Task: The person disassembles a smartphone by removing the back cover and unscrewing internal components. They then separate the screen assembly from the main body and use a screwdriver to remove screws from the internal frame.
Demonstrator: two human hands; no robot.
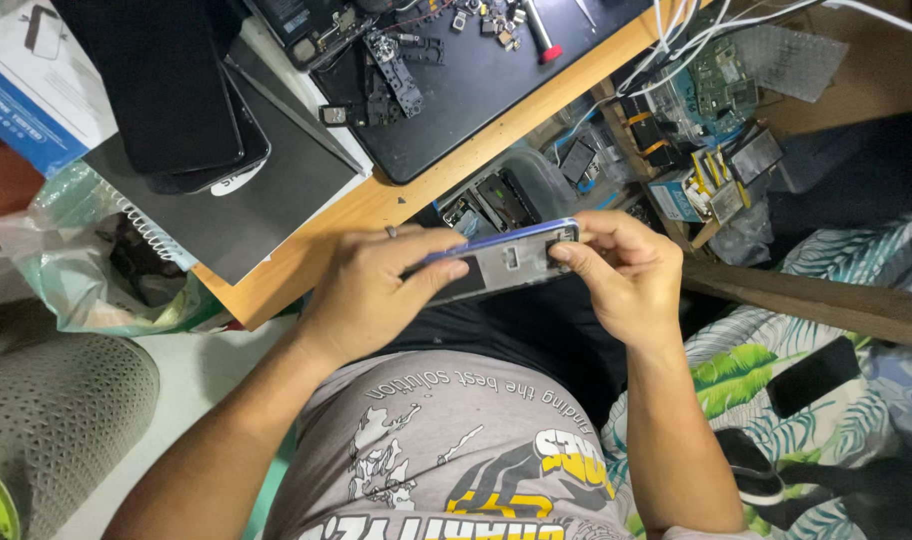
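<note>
Phone frame (501, 262), blue-edged, was held over the lap below the table (376, 205) edge, left hand (371, 290) and right hand (626, 270) fingers gripping its ends. White-and-blue box (26, 95) lay upper left; small blue box (676, 195) sat right.

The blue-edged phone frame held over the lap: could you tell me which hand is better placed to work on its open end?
Probably the right hand: its fingers pinch that end of the phone frame, while the left hand grips the middle.
</note>
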